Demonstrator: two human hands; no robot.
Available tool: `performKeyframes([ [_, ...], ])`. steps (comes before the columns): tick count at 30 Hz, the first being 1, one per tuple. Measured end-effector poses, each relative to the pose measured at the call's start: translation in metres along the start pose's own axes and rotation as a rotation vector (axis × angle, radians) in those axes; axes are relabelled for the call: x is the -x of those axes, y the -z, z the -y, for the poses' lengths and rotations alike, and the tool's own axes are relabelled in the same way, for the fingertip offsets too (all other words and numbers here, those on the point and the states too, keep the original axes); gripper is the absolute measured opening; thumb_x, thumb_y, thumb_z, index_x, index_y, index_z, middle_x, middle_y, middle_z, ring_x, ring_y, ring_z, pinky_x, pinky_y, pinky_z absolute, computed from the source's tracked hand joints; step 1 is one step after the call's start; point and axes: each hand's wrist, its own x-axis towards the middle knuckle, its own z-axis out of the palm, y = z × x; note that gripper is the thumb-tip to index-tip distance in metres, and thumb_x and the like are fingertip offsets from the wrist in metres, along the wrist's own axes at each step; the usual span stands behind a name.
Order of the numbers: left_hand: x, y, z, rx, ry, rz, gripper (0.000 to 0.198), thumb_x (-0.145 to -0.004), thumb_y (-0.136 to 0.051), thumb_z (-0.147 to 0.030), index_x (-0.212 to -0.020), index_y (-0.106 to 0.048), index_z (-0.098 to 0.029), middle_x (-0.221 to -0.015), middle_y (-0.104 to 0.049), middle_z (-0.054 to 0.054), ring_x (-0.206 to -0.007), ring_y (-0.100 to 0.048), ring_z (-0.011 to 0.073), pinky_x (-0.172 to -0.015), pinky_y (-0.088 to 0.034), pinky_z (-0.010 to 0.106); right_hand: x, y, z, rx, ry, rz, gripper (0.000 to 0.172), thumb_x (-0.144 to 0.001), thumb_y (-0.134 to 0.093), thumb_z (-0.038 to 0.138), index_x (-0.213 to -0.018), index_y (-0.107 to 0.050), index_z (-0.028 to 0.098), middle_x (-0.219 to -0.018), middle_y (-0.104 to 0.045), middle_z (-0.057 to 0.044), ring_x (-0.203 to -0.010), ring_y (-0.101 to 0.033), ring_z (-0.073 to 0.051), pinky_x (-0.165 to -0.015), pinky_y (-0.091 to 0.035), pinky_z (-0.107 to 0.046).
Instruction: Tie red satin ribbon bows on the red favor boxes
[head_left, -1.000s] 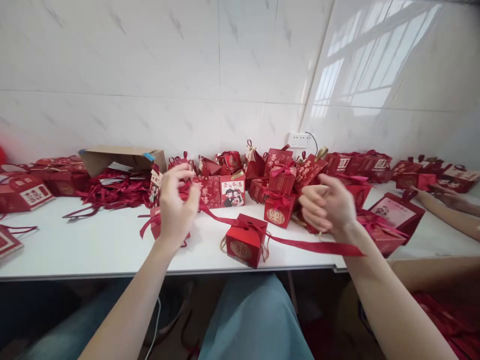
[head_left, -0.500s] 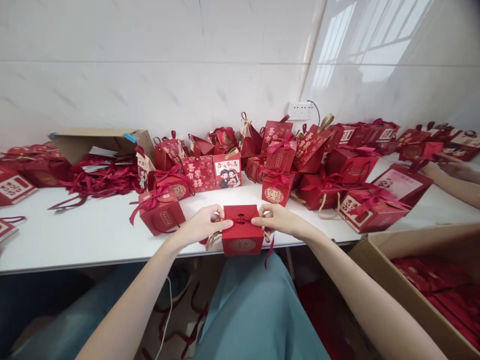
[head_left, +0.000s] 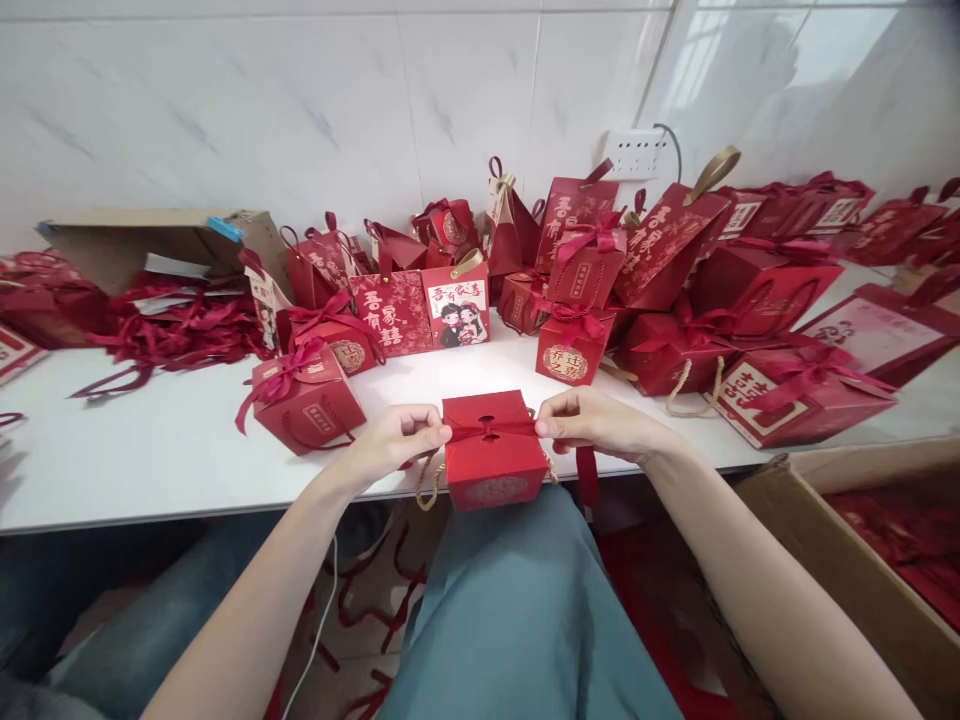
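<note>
A small red gift box [head_left: 491,460] with gold rope handles sits at the front edge of the white table [head_left: 150,460]. A dark red ribbon [head_left: 491,431] runs across its lid and is knotted at the middle. My left hand [head_left: 397,442] pinches the ribbon at the box's left side. My right hand [head_left: 592,422] pinches it at the right side, and a ribbon tail [head_left: 586,478] hangs down below that hand. Both hands are closed on the ribbon and pull it taut.
Several finished red boxes with bows crowd the table behind, one [head_left: 307,400] just left of my hands. A heap of loose ribbons [head_left: 180,335] lies by a flat cardboard box [head_left: 150,245]. An open carton [head_left: 862,560] stands at lower right. A wall socket [head_left: 636,152] is behind.
A second ago my hands were raised apart with a long ribbon stretched out. They came down to the box at the table edge and have drawn the ribbon tight across its lid.
</note>
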Motion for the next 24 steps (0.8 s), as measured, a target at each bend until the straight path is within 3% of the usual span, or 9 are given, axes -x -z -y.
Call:
performKeyframes([
  [4,-0.003,0.002,0.012,-0.005,-0.093,-0.035,0.043,-0.073,-0.063,-0.051,-0.058,-0.042,-0.016,-0.05,-0.042,-0.006,-0.045,-0.036,0.005,-0.044,-0.027,0.018,0.0,0.005,-0.002,-0.03,0.0,0.004,0.036,-0.063,-0.076,0.044,-0.06,-0.056,0.015,-0.052,-0.049,0.005,-0.05,-0.041,-0.007,-0.052,-0.03,-0.022],
  [9,-0.001,0.003,0.005,-0.034,-0.03,-0.012,0.039,-0.078,-0.058,-0.047,-0.06,-0.043,-0.016,-0.055,-0.044,-0.005,-0.047,-0.038,0.0048,-0.045,-0.028,0.018,0.008,0.006,0.012,0.107,0.116,0.009,0.028,-0.075,-0.067,0.041,-0.065,-0.059,0.016,-0.062,-0.054,0.003,-0.06,-0.046,-0.01,-0.061,-0.034,-0.025],
  [14,0.006,0.0,-0.014,-0.103,0.041,0.038,0.033,-0.081,-0.055,-0.043,-0.064,-0.044,-0.017,-0.055,-0.048,-0.005,-0.049,-0.046,0.0072,-0.047,-0.036,0.019,0.017,0.0,0.04,0.217,0.226,0.027,0.019,-0.078,-0.064,0.036,-0.074,-0.066,0.018,-0.092,-0.066,-0.003,-0.088,-0.058,-0.018,-0.082,-0.04,-0.03],
  [17,0.008,-0.002,-0.023,-0.156,0.046,-0.015,0.026,-0.08,-0.056,-0.041,-0.075,-0.046,-0.018,-0.057,-0.046,-0.006,-0.048,-0.044,0.007,-0.044,-0.034,0.018,0.012,-0.014,0.049,0.158,0.297,-0.003,0.017,-0.079,-0.064,0.033,-0.07,-0.066,0.018,-0.11,-0.065,-0.004,-0.103,-0.058,-0.02,-0.09,-0.04,-0.032],
  [21,0.012,-0.002,-0.033,-0.267,-0.063,-0.019,0.02,-0.082,-0.053,-0.038,-0.08,-0.047,-0.019,-0.066,-0.048,-0.005,-0.051,-0.042,0.0061,-0.045,-0.035,0.017,-0.002,-0.037,0.046,0.181,0.373,-0.109,0.018,-0.081,-0.06,0.033,-0.076,-0.066,0.017,-0.089,-0.068,-0.004,-0.086,-0.062,-0.017,-0.076,-0.046,-0.029],
  [24,0.018,0.0,-0.039,-0.448,-0.098,0.033,0.019,-0.08,-0.054,-0.037,-0.079,-0.052,-0.018,-0.075,-0.054,-0.002,-0.062,-0.05,0.0097,-0.056,-0.043,0.022,-0.01,-0.049,0.037,0.214,0.45,-0.25,0.018,-0.08,-0.059,0.032,-0.073,-0.065,0.016,-0.075,-0.067,-0.002,-0.069,-0.06,-0.014,-0.066,-0.046,-0.027],
])
